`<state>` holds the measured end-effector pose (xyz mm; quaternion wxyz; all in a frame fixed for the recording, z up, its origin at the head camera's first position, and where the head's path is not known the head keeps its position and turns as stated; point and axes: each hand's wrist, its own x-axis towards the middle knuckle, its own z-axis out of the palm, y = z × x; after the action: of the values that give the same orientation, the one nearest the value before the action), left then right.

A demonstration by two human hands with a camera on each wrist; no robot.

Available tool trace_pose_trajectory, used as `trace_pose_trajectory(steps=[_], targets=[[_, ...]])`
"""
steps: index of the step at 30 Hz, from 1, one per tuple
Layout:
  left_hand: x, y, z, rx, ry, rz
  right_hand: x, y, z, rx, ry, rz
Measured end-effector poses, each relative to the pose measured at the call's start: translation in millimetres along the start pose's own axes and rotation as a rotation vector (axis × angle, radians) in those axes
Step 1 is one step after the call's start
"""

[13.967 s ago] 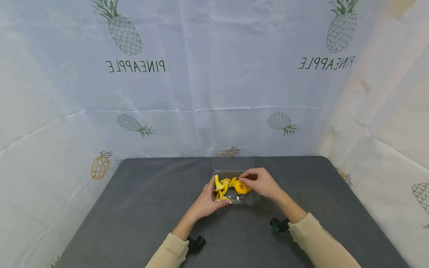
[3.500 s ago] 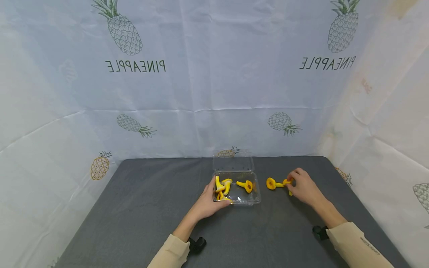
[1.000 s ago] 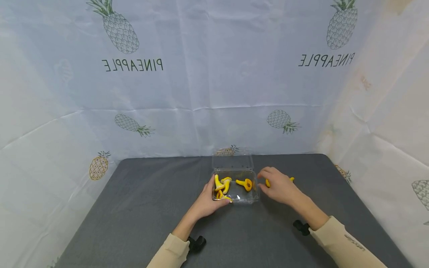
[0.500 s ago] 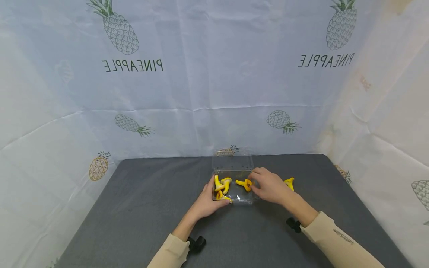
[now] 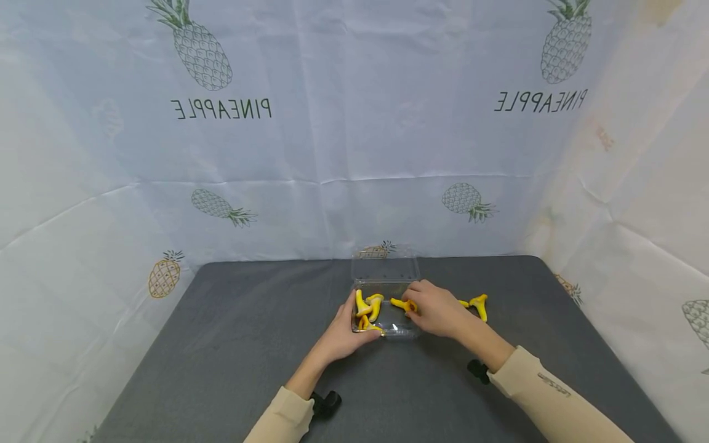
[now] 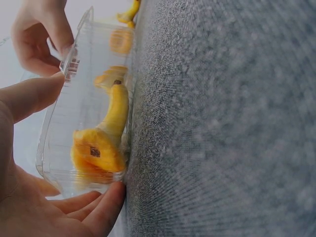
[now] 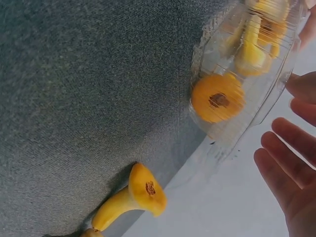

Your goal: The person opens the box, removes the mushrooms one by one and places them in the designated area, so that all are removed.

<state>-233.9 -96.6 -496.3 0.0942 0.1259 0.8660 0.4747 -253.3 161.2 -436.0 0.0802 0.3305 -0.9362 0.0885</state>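
Note:
My left hand (image 5: pixel 338 332) grips the left side of a clear plastic clamshell container (image 5: pixel 393 332), thumb at the front and fingers along the side. Several yellow chanterelle mushrooms (image 5: pixel 375 306) lie in its left part. One more chanterelle (image 5: pixel 403 304) lies at the right, its cap partly under the fingers of my right hand (image 5: pixel 437 307). In the right wrist view, my right fingers (image 7: pixel 296 143) are relaxed at the container's rim, above the orange cap (image 7: pixel 217 98) on its floor. No mushroom shows between them.
The container's clear lid (image 5: pixel 384 267) stands raised at the back. On the grey table (image 5: pixel 249 344), right of the container, lies a chanterelle (image 5: pixel 479 306); another shows partly behind my right hand. A white pineapple-print curtain (image 5: pixel 332 123) hangs behind.
My right hand has moved left from the mushrooms on the table to over the right part of the container, uncovering the chanterelle on the table. My left hand keeps its hold.

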Motion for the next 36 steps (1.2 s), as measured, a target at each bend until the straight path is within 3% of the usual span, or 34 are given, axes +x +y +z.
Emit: trace_pose_trajectory(steps=[10, 29, 36], targets=[[-0.2, 0.4, 0.6, -0.005, 0.004, -0.008, 8, -1, 2, 0.008, -0.062, 0.001], [-1.3, 0.9, 1.6, 0.0, 0.015, -0.009, 24, 2, 18, -0.109, -0.159, -0.03], [-0.1, 0.3, 2.0, 0.0, 0.014, -0.012, 28, 2, 21, -0.115, -0.194, -0.002]])
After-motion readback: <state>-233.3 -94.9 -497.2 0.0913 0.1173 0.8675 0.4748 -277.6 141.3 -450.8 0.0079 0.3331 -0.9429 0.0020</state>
